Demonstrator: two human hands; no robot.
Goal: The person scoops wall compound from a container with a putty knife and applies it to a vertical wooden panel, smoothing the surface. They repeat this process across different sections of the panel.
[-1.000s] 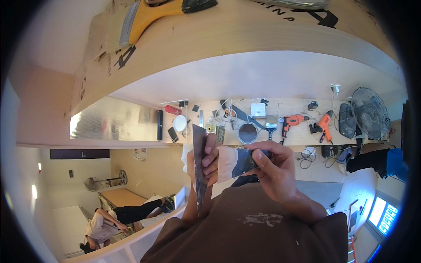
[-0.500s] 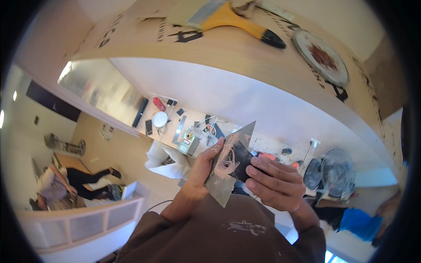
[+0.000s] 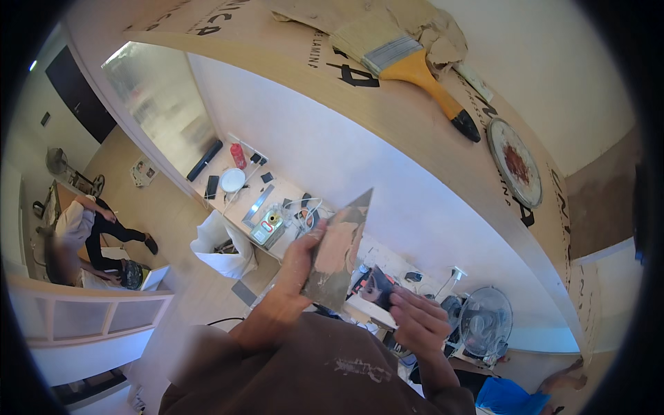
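Just below the centre of my view, toward six o'clock, the plate stands tilted in the left hand, its pointed corner aimed near one o'clock. That hand pinches it by the eight-o'clock edge, thumb over the face; the fingers behind it I can't see. Pinkish putty coats the middle. I judge the plate thin, stiff and light, with corners that could nick, so that bare edge is the place to hold; the putty looks soft and tacky, apt to smear if touched. At five o'clock the right hand is closed over the near end of the knife, fingers bent across it, the dark blade pointing toward ten o'clock, just beside the plate with no contact I can make out. The knife should be light too, perhaps springy, best gripped by its handle, which the hand hides from me along with the thumb. A pale smear on the blade could be putty; I can't be sure. Both tools block part of the counter, clutter just beyond the knife runs together, and the brown shirt is cut off at six o'clock.
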